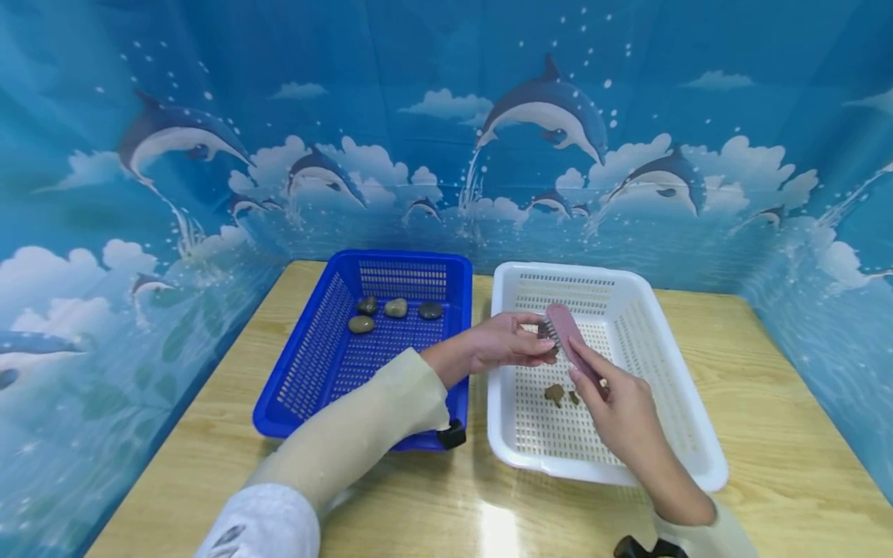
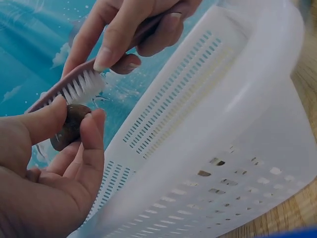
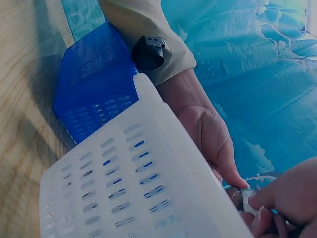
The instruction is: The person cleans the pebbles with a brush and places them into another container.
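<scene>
Above the white basket, my left hand pinches a small dark brown stone between thumb and fingertips. My right hand grips the handle of a pink brush with white bristles. In the left wrist view the bristles are right beside the stone, at its upper edge. The right wrist view shows only part of the stone, between the two hands. Below the hands, a brown, irregular lump and a smaller dark piece lie on the white basket's floor.
To the left stands a blue basket holding several smooth stones. Both baskets rest on a wooden table. A dolphin-printed curtain hangs behind and on both sides. My left forearm crosses the blue basket's right rim.
</scene>
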Available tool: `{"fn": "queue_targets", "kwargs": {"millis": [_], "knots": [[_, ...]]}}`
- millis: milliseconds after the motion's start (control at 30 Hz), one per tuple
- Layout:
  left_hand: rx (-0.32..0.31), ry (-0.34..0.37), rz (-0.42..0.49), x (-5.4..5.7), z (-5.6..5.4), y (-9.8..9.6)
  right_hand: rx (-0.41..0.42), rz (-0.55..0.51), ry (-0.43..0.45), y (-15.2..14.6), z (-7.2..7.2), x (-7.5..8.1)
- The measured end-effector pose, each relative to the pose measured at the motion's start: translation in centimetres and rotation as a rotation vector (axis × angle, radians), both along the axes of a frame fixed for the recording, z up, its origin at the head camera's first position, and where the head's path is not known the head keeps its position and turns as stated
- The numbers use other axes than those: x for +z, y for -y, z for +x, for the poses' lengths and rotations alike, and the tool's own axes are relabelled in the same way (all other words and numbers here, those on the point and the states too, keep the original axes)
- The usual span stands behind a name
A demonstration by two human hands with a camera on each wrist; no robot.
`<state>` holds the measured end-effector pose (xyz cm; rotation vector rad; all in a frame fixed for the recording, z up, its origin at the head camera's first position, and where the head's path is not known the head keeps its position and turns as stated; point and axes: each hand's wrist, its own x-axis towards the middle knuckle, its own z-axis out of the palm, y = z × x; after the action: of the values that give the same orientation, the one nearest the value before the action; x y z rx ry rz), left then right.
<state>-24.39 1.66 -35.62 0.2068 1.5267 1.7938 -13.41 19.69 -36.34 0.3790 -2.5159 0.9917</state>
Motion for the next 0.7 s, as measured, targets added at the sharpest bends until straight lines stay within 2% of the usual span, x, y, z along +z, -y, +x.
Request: {"fn": "queue_targets", "kwargs": {"millis": [167, 400, 700], "knots": [[0.002, -0.008, -0.02, -0.01, 0.17, -0.27, -0.051, 0.006, 0.008, -0.52, -0.08, -0.06], [0.039, -0.039, -0.007, 0.04, 0.16, -0.15, -0.059, 0.006, 0.062, -0.86, 0.06, -0.16], [0.122, -0.036, -0.011, -0.16, -0.18, -0.31, -0.013, -0.042, 0.077, -0.69, 0.69, -0.5]]}}
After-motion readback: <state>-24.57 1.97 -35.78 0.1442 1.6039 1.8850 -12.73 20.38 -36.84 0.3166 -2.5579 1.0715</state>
